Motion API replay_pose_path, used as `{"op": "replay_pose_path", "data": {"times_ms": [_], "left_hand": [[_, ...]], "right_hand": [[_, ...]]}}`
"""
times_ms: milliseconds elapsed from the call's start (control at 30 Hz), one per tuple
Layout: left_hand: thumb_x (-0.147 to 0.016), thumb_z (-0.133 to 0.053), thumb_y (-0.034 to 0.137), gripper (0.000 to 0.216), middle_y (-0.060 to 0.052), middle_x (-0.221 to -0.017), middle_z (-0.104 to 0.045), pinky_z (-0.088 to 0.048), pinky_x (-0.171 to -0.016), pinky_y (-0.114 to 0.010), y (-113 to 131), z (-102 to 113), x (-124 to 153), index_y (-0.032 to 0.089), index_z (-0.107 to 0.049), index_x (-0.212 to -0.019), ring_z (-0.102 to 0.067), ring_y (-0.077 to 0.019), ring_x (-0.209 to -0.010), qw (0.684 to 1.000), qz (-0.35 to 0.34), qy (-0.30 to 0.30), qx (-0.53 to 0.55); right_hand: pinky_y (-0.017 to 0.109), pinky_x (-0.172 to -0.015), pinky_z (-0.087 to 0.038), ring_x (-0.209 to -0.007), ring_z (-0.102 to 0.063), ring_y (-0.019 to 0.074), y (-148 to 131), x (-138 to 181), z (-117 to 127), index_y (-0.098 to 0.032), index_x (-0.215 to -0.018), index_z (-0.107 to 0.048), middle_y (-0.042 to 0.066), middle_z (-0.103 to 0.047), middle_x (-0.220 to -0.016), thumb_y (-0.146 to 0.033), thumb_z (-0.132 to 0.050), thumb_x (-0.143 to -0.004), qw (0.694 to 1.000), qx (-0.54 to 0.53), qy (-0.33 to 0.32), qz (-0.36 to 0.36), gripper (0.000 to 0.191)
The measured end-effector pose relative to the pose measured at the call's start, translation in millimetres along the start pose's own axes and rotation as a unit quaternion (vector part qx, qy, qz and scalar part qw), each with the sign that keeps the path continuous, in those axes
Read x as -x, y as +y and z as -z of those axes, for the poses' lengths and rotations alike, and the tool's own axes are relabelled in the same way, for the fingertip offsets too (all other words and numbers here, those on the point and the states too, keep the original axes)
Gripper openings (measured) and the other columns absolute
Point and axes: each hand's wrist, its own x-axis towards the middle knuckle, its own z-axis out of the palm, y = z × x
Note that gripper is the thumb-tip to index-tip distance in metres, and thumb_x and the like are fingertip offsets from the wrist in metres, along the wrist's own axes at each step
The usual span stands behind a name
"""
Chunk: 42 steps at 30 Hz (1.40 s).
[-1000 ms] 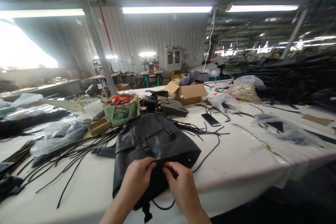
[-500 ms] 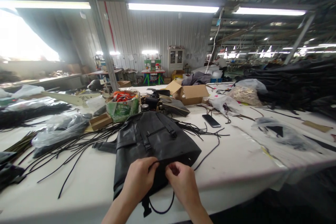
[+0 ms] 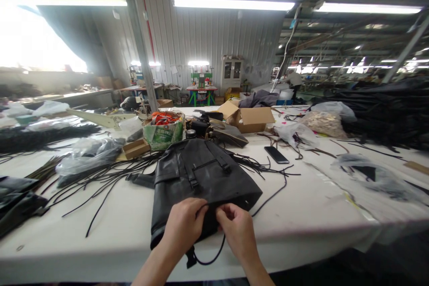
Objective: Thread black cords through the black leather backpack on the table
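A black backpack [image 3: 211, 174] lies on the white-covered table [image 3: 301, 205], its bottom edge toward me. My left hand [image 3: 187, 221] is closed on that near edge, thumb and fingers pinching the fabric. Close beside it, my right hand [image 3: 236, 223] has its fingertips pinched together at the same edge; a black cord [image 3: 214, 259] hangs in a loop below it. Whether the fingertips grip the cord itself is hidden. A black buckle [image 3: 191, 257] dangles from the bag's near left corner.
Loose black cords [image 3: 110, 178] spread left of the bag. Behind it stand a green bag with orange contents [image 3: 164, 132] and an open cardboard box [image 3: 256, 118]. A phone [image 3: 276, 154] and plastic bags [image 3: 375, 174] lie to the right.
The whole view has shifted slightly, so things appear farther right. Both hands stay at the backpack's near edge, with the right fingers pinched a little differently.
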Motion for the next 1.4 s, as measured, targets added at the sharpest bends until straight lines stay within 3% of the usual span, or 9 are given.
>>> {"op": "replay_pose_path", "data": {"times_ms": [200, 667, 833, 933, 1000, 1100, 1200, 1300, 1400], "left_hand": [[-0.105, -0.054, 0.029, 0.028, 0.000, -0.114, -0.083, -0.060, -0.095, -0.025, -3.1, -2.3, 2.1, 0.030, -0.082, -0.111, -0.079, -0.0163, -0.106, 1.000, -0.017, 0.016, 0.003], [-0.104, -0.056, 0.032, 0.028, 0.001, -0.115, -0.083, -0.057, -0.098, -0.027, 3.8, -0.5, 2.9, 0.031, -0.083, -0.111, -0.077, -0.0171, -0.109, 0.999, 0.020, 0.004, 0.040], [-0.106, -0.049, 0.049, 0.044, -0.004, -0.101, -0.083, -0.055, -0.089, -0.025, 13.6, 11.7, 0.5, 0.024, -0.084, -0.101, -0.076, -0.0176, -0.099, 0.993, 0.061, -0.021, 0.103], [-0.102, -0.053, 0.039, 0.039, -0.006, -0.122, -0.082, -0.056, -0.104, -0.028, 12.1, 17.6, -14.2, 0.022, -0.082, -0.121, -0.076, -0.0208, -0.117, 0.982, 0.106, -0.040, 0.152], [-0.095, -0.057, 0.030, 0.041, -0.005, -0.131, -0.080, -0.054, -0.113, -0.031, 9.8, 18.8, -28.6, 0.023, -0.081, -0.127, -0.074, -0.0220, -0.125, 0.979, 0.096, -0.085, 0.161], [-0.089, -0.061, 0.028, 0.034, -0.005, -0.113, -0.084, -0.055, -0.098, -0.029, 9.1, 15.5, -50.0, 0.020, -0.087, -0.109, -0.077, -0.0198, -0.108, 0.971, 0.068, -0.151, 0.173], [-0.083, -0.067, 0.027, 0.024, -0.005, -0.088, -0.083, -0.049, -0.076, -0.025, 11.4, 6.5, -63.6, 0.014, -0.086, -0.090, -0.073, -0.0160, -0.084, 0.964, 0.078, -0.165, 0.193], [-0.081, -0.068, 0.021, 0.017, -0.005, -0.077, -0.078, -0.043, -0.067, -0.021, 14.4, 0.2, -70.9, 0.010, -0.081, -0.080, -0.066, -0.0112, -0.070, 0.963, 0.097, -0.140, 0.211], [-0.091, -0.058, 0.024, 0.022, -0.004, -0.072, -0.073, -0.039, -0.057, -0.017, 18.4, 12.4, -83.0, 0.010, -0.072, -0.084, -0.059, -0.0071, -0.058, 0.959, 0.120, -0.069, 0.247]], "right_hand": [[0.027, -0.060, -0.052, -0.066, -0.063, 0.0214, 0.3, -1.4, -3.5, -0.014, -0.081, -0.076, 0.006, -0.070, -0.072, -0.060, -0.069, -0.083, 0.999, -0.036, -0.001, 0.000, 0.046], [0.027, -0.061, -0.051, -0.069, -0.063, 0.0225, 9.2, -2.4, -8.0, -0.014, -0.088, -0.078, 0.008, -0.071, -0.077, -0.069, -0.074, -0.087, 0.998, -0.060, 0.002, 0.023, 0.055], [0.029, -0.069, -0.056, -0.076, -0.071, 0.0257, 10.4, -4.0, -10.5, -0.014, -0.094, -0.081, 0.011, -0.077, -0.085, -0.068, -0.079, -0.084, 0.996, -0.085, 0.008, 0.012, 0.055], [0.030, -0.069, -0.055, -0.077, -0.073, 0.0269, 14.8, -4.7, -12.1, -0.013, -0.095, -0.079, 0.012, -0.077, -0.086, -0.066, -0.084, -0.081, 0.995, -0.104, 0.009, -0.002, 0.055], [0.028, -0.065, -0.053, -0.076, -0.073, 0.0266, 18.3, -5.4, -13.0, -0.014, -0.094, -0.077, 0.011, -0.076, -0.082, -0.067, -0.084, -0.081, 0.995, -0.102, 0.010, 0.000, 0.055], [0.026, -0.062, -0.051, -0.075, -0.074, 0.0258, 22.3, -7.3, -13.5, -0.014, -0.095, -0.076, 0.010, -0.075, -0.080, -0.068, -0.084, -0.081, 0.996, -0.093, 0.015, 0.004, 0.056], [0.025, -0.061, -0.051, -0.075, -0.074, 0.0253, 24.2, -9.1, -13.4, -0.013, -0.097, -0.076, 0.010, -0.075, -0.080, -0.067, -0.086, -0.081, 0.995, -0.095, 0.016, 0.000, 0.057], [0.025, -0.061, -0.051, -0.076, -0.073, 0.0254, 25.1, -9.1, -12.6, -0.013, -0.097, -0.074, 0.010, -0.075, -0.082, -0.068, -0.087, -0.082, 0.994, -0.111, 0.005, -0.005, 0.059], [0.028, -0.070, -0.056, -0.081, -0.074, 0.0253, 26.1, -5.8, -10.9, -0.013, -0.104, -0.071, 0.011, -0.076, -0.088, -0.068, -0.086, -0.085, 0.992, -0.124, -0.018, 0.003, 0.061]]}}
